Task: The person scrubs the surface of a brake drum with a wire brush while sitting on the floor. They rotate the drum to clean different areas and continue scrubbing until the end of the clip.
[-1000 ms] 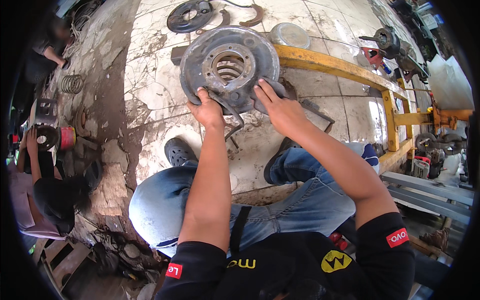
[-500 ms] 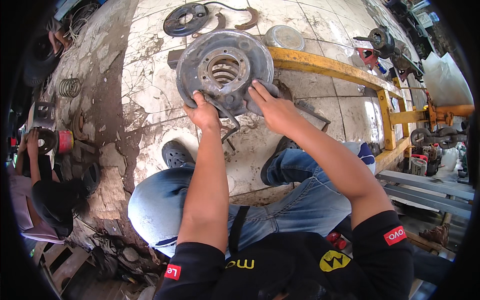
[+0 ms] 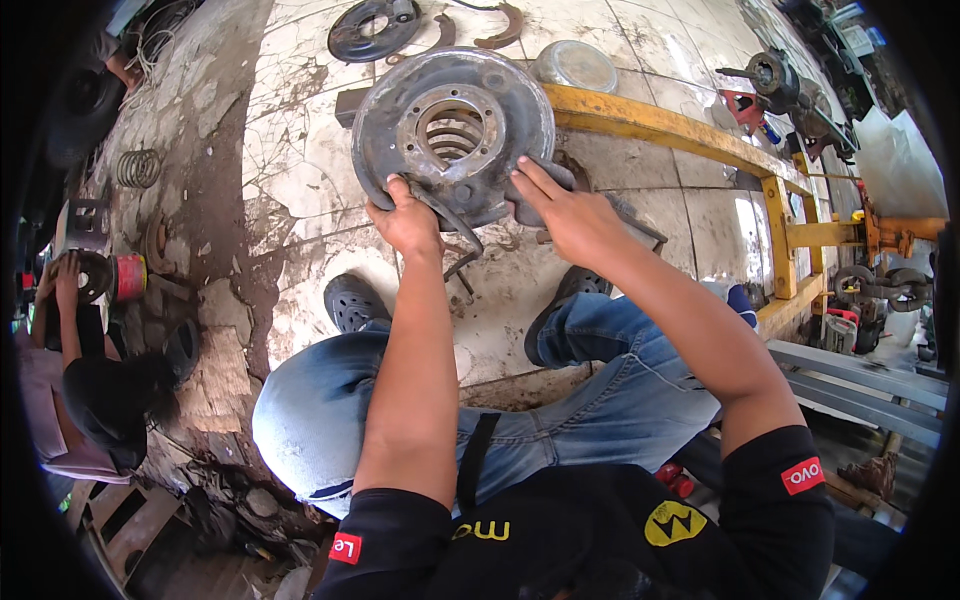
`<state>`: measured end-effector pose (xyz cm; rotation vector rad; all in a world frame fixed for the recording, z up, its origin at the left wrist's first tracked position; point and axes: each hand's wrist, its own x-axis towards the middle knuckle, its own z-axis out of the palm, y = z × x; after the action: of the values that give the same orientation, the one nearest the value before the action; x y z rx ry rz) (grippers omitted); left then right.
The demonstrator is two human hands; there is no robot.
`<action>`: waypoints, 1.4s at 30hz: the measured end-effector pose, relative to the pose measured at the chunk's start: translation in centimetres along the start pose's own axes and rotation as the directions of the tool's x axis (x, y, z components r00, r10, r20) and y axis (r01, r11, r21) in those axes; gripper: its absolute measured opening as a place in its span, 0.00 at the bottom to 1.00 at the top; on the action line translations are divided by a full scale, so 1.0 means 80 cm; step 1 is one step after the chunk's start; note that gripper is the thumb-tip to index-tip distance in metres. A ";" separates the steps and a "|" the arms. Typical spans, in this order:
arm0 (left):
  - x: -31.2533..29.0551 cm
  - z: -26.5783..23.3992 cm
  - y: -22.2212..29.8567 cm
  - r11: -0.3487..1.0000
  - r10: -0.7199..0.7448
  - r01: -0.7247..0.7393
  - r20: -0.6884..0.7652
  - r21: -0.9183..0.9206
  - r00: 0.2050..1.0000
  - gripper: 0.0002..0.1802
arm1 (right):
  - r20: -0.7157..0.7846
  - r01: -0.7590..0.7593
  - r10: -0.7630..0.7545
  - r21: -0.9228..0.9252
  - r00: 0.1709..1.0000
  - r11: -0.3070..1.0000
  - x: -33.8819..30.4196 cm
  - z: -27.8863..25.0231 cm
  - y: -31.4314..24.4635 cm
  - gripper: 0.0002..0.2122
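A round metal brake backing plate (image 3: 378, 118) is tilted up in front of me, with a ring of bolt holes around its central opening. My left hand (image 3: 408, 217) grips its lower left rim, thumb on the face and fingers behind. Beside that thumb a dark curved cable or hose (image 3: 452, 220) runs down from the plate. My right hand (image 3: 565, 212) holds a dark grey, rag-like piece (image 3: 556, 173) against the lower right of the plate, two fingers laid along it. A coil spring (image 3: 455, 138) shows through the opening.
Beyond the plate lie a second backing plate (image 3: 372, 30), curved brake shoes (image 3: 502, 28) and a round metal pan (image 3: 577, 66). A yellow metal frame (image 3: 680, 130) stretches to the right. At far left, another person's hands (image 3: 62, 285) hold a ring-shaped part near a red can (image 3: 128, 277).
The plate has tipped or shifted slightly in my grip. My right hand has slid a little to the right with the rag-like piece; my left hand keeps its hold.
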<state>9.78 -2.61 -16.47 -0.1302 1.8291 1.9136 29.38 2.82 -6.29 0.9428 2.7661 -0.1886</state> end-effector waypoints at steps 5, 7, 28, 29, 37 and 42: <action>0.006 0.002 0.003 1.000 -0.008 0.008 0.003 -0.030 1.000 0.35 | 0.028 -0.022 0.022 -0.014 0.999 1.000 0.012 -0.006 -0.002 0.32; 0.002 -0.002 0.004 0.995 -0.007 0.010 0.027 -0.098 1.000 0.35 | 0.033 0.009 -0.009 0.013 0.999 1.000 -0.003 -0.010 0.002 0.32; 0.004 -0.003 0.008 1.000 -0.011 0.011 0.015 -0.025 1.000 0.36 | 0.069 0.011 -0.011 0.001 0.998 1.000 0.007 -0.030 0.013 0.33; 0.000 0.000 0.012 1.000 -0.008 0.008 0.023 -0.002 1.000 0.35 | 0.055 -0.020 0.022 -0.038 0.998 0.999 0.011 -0.026 0.013 0.32; 0.001 -0.004 0.009 1.000 0.005 -0.005 -0.018 0.003 1.000 0.35 | -0.039 0.075 -0.082 -0.157 0.996 0.985 0.012 -0.019 0.033 0.29; -0.001 -0.002 0.016 1.000 -0.010 0.010 0.006 0.012 1.000 0.35 | 0.014 0.016 -0.014 -0.108 1.000 0.994 0.026 -0.022 0.028 0.35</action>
<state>9.31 -2.81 -15.31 -0.1293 1.8324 1.8934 28.87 6.13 -5.17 0.8904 2.7405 -0.0463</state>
